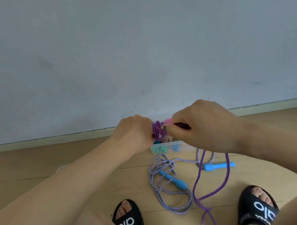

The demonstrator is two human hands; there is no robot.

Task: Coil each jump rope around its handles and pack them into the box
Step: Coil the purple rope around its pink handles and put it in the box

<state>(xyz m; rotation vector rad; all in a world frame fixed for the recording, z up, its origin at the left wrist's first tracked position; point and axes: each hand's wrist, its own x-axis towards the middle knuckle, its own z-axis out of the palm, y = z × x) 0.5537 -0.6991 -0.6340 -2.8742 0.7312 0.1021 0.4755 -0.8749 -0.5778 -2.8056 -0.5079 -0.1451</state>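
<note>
- Holding a purple jump rope (198, 179) up over the floor: left hand (135, 131) is wrapped around the coiled bundle with the pink handles (168, 120), right hand (199, 124) pinches the loose strand beside it.
- Down below, the clear box (167, 147) sits by the wall with teal and blue handles inside.
- Striped rope with blue handles (168, 180) lies loose on the floor, between two black slides (128, 221).

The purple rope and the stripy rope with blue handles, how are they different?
The purple rope is plain purple; the stripy rope is purple and white. The purple rope is up in both hands, left hand and right hand, partly wound round pink handles; the stripy rope lies loose and tangled on the floor, untouched. The stripy rope's blue handles lie apart. Neither is in the box yet.
</note>
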